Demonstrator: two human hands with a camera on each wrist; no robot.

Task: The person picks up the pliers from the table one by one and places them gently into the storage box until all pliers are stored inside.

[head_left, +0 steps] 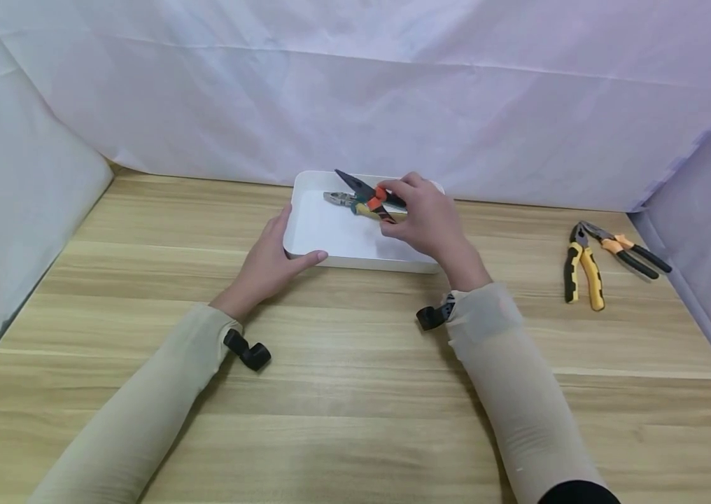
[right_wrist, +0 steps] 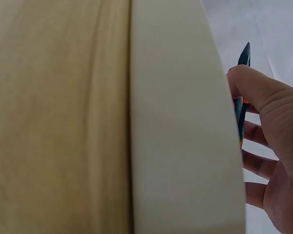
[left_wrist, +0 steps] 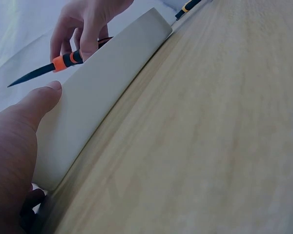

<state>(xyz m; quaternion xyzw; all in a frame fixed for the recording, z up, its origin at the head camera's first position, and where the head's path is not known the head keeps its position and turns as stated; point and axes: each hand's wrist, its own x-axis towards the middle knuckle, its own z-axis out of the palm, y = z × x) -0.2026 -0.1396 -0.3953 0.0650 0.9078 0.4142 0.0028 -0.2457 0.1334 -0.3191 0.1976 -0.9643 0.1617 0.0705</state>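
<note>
My left hand (head_left: pixel 267 257) holds a white tray (head_left: pixel 330 234) by its near left corner, thumb at the front rim and fingers along the left side. Over the tray, my right hand (head_left: pixel 432 218) grips long-nose pliers (head_left: pixel 357 185) with orange and black handles; their dark tip points to the far left. Beneath them in the tray lies another pair of pliers (head_left: pixel 338 199) with a silver head and yellow-green handles, partly hidden by the right hand. In the left wrist view, the tip of the long-nose pliers (left_wrist: pixel 31 76) stands out above the tray's front wall.
Pliers with yellow and black handles (head_left: pixel 593 280) lie on the wooden table (head_left: pixel 343 392) at the right. Beside them are pliers with orange and black handles (head_left: pixel 639 262), their heads overlapping in this view. White cloth walls (head_left: pixel 355 105) stand behind and at both sides.
</note>
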